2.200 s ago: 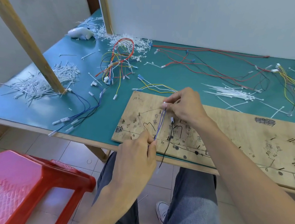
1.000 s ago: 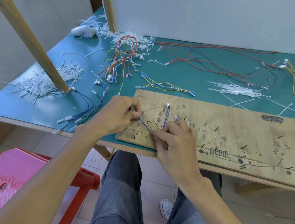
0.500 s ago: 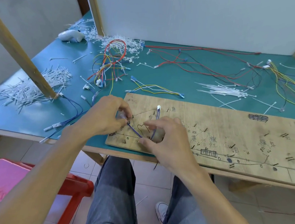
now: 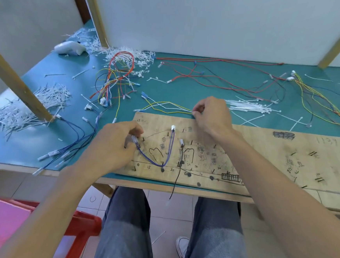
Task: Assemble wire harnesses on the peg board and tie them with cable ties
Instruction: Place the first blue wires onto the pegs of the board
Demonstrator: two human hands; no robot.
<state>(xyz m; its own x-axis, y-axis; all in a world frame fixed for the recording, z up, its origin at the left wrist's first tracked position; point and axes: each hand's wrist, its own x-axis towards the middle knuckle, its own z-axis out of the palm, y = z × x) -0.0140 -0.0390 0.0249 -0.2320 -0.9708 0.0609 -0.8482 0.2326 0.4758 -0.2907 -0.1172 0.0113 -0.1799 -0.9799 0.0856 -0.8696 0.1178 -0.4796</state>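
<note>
The left hand [image 4: 112, 146] pinches the near end of the purple wire [image 4: 170, 147], which loops round pegs at the left end of the peg board [image 4: 264, 156]. The right hand [image 4: 213, 116], fingers curled, pinches one end of the yellow and white wires [image 4: 168, 102] just past the board's far edge. These lie on the surface [image 4: 21, 147], running leftward from that hand, roughly parallel to the edge. Drawing them toward the body should bring them over the pegs. Cable ties [image 4: 248, 108] lie just beside the right hand.
</note>
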